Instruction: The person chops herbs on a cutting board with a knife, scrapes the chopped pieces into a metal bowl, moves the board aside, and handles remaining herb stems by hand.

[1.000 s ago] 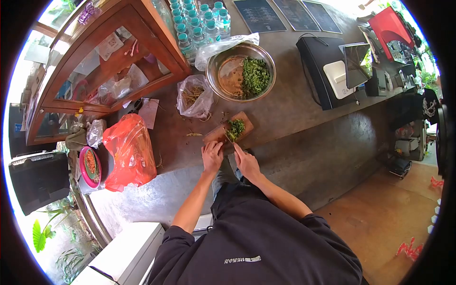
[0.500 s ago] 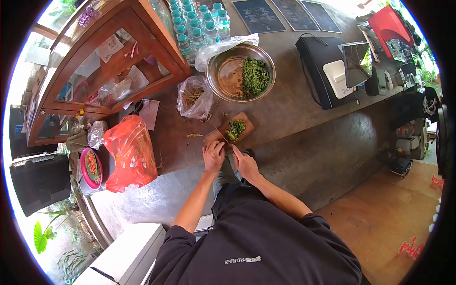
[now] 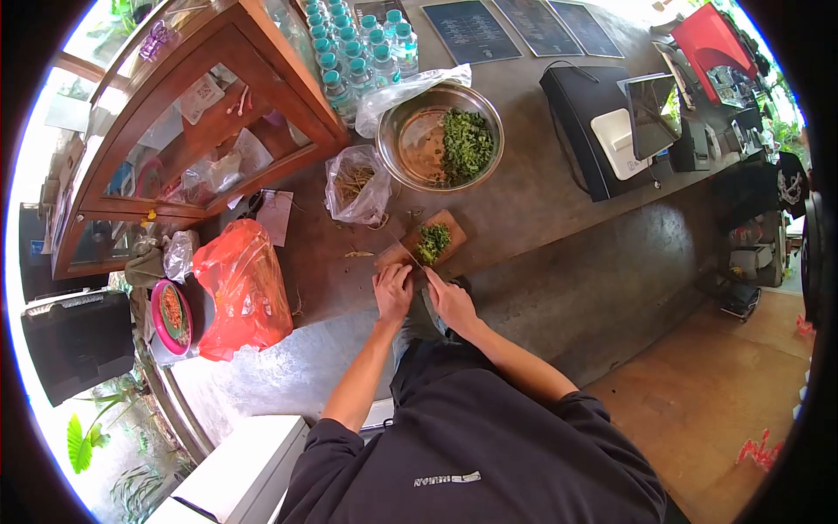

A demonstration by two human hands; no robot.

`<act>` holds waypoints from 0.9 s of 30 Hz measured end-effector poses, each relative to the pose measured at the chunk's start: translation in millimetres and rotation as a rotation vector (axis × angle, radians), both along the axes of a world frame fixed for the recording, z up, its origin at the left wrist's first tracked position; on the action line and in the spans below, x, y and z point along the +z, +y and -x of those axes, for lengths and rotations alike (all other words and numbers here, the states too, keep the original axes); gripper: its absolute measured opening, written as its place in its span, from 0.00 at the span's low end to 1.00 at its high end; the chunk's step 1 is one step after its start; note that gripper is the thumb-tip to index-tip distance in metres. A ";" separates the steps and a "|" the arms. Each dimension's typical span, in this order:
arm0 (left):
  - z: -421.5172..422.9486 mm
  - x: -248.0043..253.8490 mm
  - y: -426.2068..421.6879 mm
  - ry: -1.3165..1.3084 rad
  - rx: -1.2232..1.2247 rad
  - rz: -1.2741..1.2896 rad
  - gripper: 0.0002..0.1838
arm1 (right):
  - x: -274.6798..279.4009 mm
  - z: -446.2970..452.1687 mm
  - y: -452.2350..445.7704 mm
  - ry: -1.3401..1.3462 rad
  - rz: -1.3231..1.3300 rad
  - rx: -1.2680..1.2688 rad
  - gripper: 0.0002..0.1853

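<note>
Right grip [image 3: 452,301] wrapped round knife [image 3: 414,256], left grip [image 3: 393,291] beside board [image 3: 456,233], its hold unclear, shirt lettering [image 3: 447,479] illegible

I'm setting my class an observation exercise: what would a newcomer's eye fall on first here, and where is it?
Probably the bright red plastic bag at the picture's left. Next, the shiny metal bowl at the upper centre, with chopped greens heaped on its right side. Then the right hand, mid-picture, holding a knife at a wooden board, with the left hand close by.
</note>
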State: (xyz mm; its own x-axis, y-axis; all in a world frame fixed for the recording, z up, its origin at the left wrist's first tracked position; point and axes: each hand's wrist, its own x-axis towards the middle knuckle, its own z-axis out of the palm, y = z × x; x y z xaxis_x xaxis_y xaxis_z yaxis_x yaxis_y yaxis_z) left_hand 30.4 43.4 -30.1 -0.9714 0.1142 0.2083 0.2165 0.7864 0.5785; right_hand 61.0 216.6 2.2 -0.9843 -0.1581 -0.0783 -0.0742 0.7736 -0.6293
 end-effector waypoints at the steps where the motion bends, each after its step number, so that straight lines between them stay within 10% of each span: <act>1: -0.9 2.1 2.1 -0.024 0.020 -0.007 0.14 | -3.8 -0.6 -0.9 -0.003 -0.001 0.003 0.25; 27: -6.8 7.9 3.8 0.014 0.051 0.048 0.13 | -4.4 -5.2 0.8 0.068 -0.040 0.016 0.25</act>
State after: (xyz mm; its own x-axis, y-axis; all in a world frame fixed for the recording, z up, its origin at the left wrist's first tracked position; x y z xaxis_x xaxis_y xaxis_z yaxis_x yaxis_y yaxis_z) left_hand 37.2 47.2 -22.2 -0.9732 0.0744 0.2174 0.1829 0.8237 0.5367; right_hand 66.2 217.4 -2.1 -0.9849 -0.1721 -0.0177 -0.1285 0.7964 -0.5910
